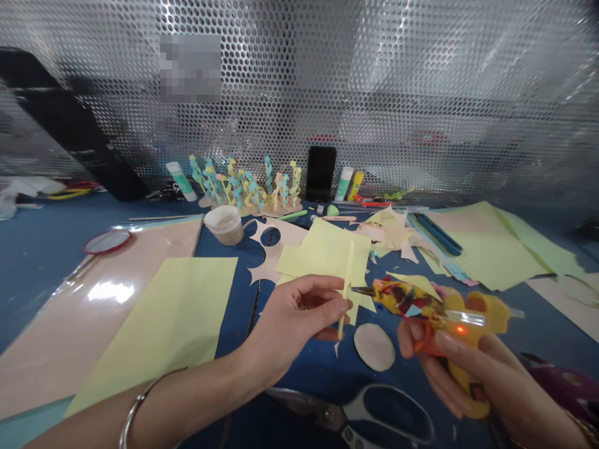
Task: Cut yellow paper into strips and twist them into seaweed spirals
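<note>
Between the thumb and fingers of my left hand (299,318) is a thin pale-yellow paper strip (349,268), held nearly upright. My right hand (461,368) is wrapped round a yellow hot glue gun (449,312), with a finger at its orange trigger and a small red light glowing on its side. The dark nozzle points left and meets, or almost meets, the strip just above my left thumb. Under the strip lie light yellow paper sheets (322,249). A round pale paper disc (374,347) rests on the blue table below the nozzle.
Large scissors (337,415) lie at the front. Curly paper decorations (248,184), a white cup (224,224), glue sticks (344,182) and a phone (321,173) stand towards the perforated metal wall. Paper sheets (159,324) spread left; a blue cutter (435,234) sits on the right.
</note>
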The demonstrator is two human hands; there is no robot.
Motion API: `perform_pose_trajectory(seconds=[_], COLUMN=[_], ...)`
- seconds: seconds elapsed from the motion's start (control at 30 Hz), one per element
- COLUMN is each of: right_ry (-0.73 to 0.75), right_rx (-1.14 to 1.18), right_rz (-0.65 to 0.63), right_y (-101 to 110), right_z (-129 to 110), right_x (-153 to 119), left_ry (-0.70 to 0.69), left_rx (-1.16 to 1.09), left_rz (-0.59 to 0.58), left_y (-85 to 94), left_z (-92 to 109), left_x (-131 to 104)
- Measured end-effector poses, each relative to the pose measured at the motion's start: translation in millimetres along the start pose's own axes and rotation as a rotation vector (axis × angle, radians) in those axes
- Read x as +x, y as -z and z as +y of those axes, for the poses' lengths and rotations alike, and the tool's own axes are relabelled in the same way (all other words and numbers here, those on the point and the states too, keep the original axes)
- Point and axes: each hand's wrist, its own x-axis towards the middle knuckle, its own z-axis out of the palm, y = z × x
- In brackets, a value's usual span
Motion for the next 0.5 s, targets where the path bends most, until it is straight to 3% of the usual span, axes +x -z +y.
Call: perform_pose_trajectory(seconds=[0.2, 0.4, 0.5], right_ry=[0.104, 0.462, 0.545], right_rx=[-0.230, -0.601, -0.695], right_rz=[0.007, 0.377, 0.400], right_y=[8.4, 4.5, 1.5], right_z=[7.4, 19.1, 19.2], right_x=[-1.1, -7.3, -7.0], left_ry=[0.009, 0.018, 0.021], left_rx=[0.004, -0.019, -0.012], left_rz=[0.007, 0.003, -0.003], left_y=[-0.6, -1.2, -0.8], left_z=[1.7, 3.4, 3.8], left_x=[-0.2, -0.4, -0.5])
